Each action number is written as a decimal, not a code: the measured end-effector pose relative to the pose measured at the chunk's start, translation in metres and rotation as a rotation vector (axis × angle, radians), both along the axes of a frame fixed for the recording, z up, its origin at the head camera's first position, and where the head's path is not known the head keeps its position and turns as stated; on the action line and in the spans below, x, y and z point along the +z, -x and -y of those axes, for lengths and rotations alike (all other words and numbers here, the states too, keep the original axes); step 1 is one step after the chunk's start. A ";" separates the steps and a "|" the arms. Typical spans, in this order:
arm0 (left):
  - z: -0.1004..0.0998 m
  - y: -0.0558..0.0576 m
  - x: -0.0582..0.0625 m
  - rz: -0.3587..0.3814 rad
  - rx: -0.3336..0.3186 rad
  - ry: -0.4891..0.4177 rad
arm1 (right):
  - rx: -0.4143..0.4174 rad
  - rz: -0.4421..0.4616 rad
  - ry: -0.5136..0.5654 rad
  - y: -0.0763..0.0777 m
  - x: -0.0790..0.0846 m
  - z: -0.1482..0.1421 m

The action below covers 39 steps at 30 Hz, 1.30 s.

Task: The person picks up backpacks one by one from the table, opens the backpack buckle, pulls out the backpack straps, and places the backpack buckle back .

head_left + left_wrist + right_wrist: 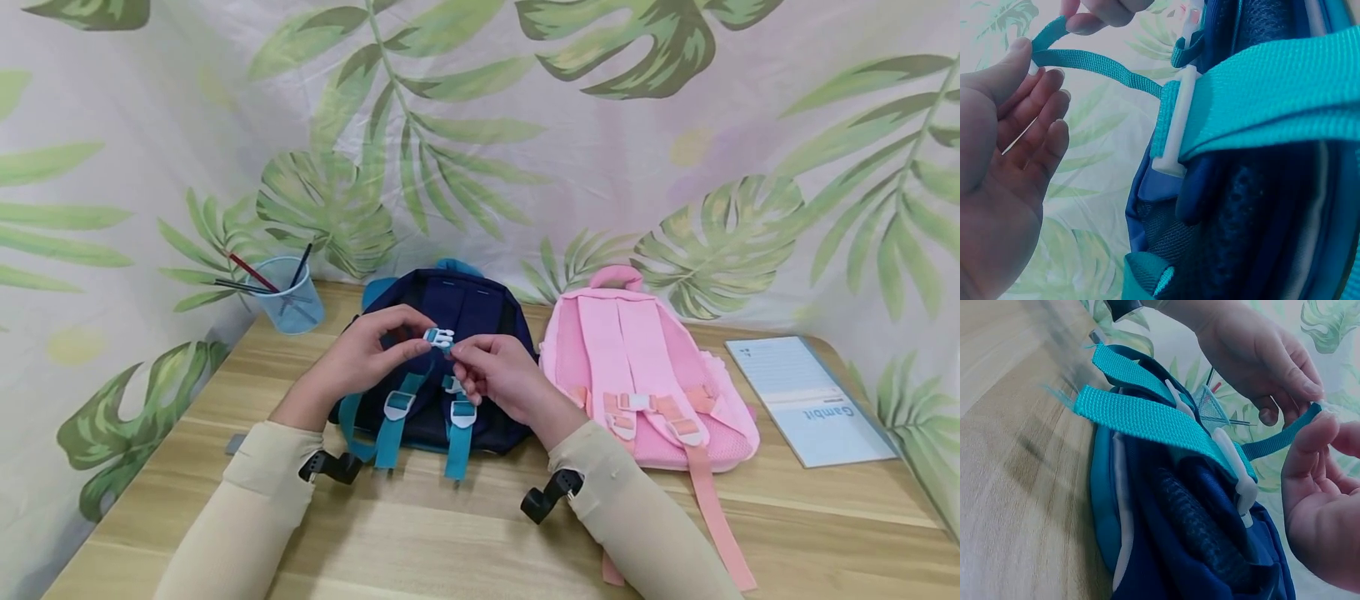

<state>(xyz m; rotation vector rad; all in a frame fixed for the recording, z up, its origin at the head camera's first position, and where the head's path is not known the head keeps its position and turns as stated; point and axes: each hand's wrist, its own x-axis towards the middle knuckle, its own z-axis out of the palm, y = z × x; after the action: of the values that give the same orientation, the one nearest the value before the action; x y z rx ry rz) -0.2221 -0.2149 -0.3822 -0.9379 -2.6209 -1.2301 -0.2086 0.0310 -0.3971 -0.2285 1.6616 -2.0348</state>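
Above the navy backpack [476,304], my left hand [369,354] pinches a white plastic pronged buckle [439,337] between thumb and forefinger. My right hand [504,377] pinches the teal webbing at the buckle's right side. That narrow teal strap [1100,67] runs from the held end to a white slider [1175,125] on a wider teal shoulder strap [1272,94]. In the right wrist view both hands meet at the strap end, and the fingers hide most of the buckle. Another white buckle part [453,384] hangs on the backpack's other strap.
A pink backpack [622,333] stands to the right, its strap [716,517] trailing over the wooden table [420,533]. Farther right lies a notebook [810,400]. A blue mesh cup [296,312] with pens is at the back left. A leaf-patterned cloth [480,167] hangs behind.
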 end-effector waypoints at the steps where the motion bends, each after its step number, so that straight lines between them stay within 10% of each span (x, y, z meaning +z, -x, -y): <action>1: 0.000 0.000 0.000 0.002 -0.001 -0.001 | 0.002 -0.004 0.001 0.000 0.000 0.001; 39: -0.001 -0.002 -0.001 0.013 -0.079 -0.004 | 0.025 0.012 0.042 -0.003 0.001 0.007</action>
<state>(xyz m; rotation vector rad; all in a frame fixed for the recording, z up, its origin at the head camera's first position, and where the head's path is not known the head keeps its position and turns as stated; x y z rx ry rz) -0.2205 -0.2135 -0.3830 -1.0454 -2.6131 -1.2628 -0.2059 0.0240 -0.3962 -0.2495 1.6020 -2.0501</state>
